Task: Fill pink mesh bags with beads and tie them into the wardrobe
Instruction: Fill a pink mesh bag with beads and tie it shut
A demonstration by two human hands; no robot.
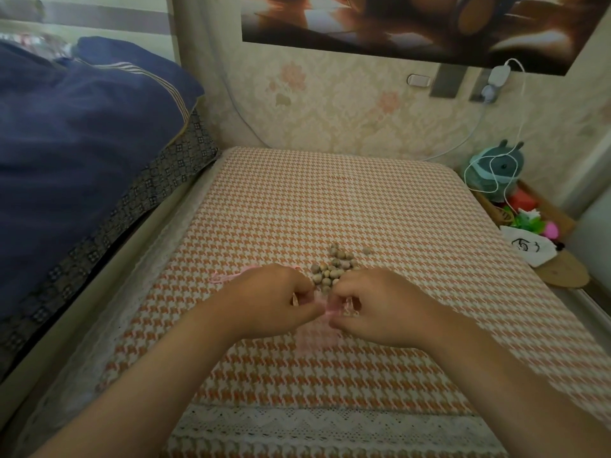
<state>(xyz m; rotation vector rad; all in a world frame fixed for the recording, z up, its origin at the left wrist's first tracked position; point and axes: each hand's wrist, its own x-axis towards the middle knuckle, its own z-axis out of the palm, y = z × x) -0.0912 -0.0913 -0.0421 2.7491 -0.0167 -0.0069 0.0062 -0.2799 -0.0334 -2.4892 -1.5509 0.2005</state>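
We record both hands close together, knuckles up, low over the middle of the surface (pixel 297 200). The left hand (pixel 274 302) and the right hand (pixel 373 309) each have their fingers curled and pinch the upper edge of the pink mesh bag (pixel 319 328) between thumb and fingers. The bag's body spreads toward the person below the hands. It is sheer and blurred, so we cannot tell whether its mouth is open or what it holds.

Just beyond the fingertips lies a loose heap of beads (pixel 334 269) on the houndstooth cover, with one stray bead (pixel 366 250) slightly apart on the far right. Pink cord (pixel 224 276) trails out from behind the left hand.

The cover is bare from the beads to the far edge at the papered wall (pixel 330 110), and also to the right of the right hand. The near edge carries a lace trim (pixel 297 421).

The left edge runs along a higher bed with a navy quilt (pixel 76 143). Off the right edge sit a teal plush toy (pixel 496 163) wrapped in a white cable (pixel 492 173), a white pouch (pixel 529 247) and a round mat (pixel 565 274).
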